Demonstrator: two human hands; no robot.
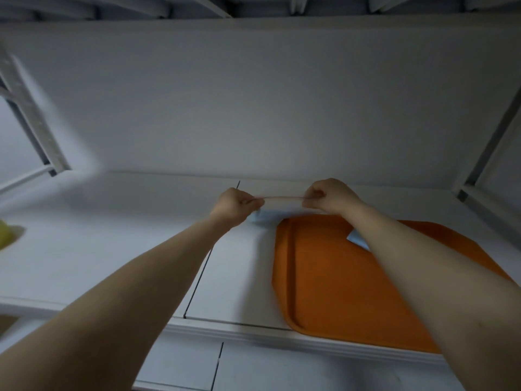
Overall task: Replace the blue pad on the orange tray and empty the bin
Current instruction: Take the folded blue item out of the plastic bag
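1. The person is holding both bare arms out over a white table (112, 249), and the 2 hands are meeting near the far edge of it, close to the white wall (253, 94).
2. The left hand (235, 206) is pinching 1 end of the upper edge of the blue pad (263, 217), with the fingers curled in and the thumb pressing on the thin edge.
3. The right hand (331, 197) is pinching the other end of the same edge in the same manner, so the edge is running as a straight, thin line between the 2 hands.
4. The blue pad is hanging down from this edge. Its lower part is showing light blue beside the left wrist, just at the far left corner of the orange tray (324, 277), and 1 more blue corner is showing over the tray beside the right forearm.
5. I cannot tell if the lower part of the pad is touching the tray or the table.
6. The orange tray is lying flat on the right part of the table, with its near edge reaching the front edge of the table.
7. A dark seam (197, 277) is running across the table top, left of the tray.
8. A blurred yellow object (4, 235) is sitting at the far left border of the view.
9. A pale metal frame (31, 114) is standing at the left side.
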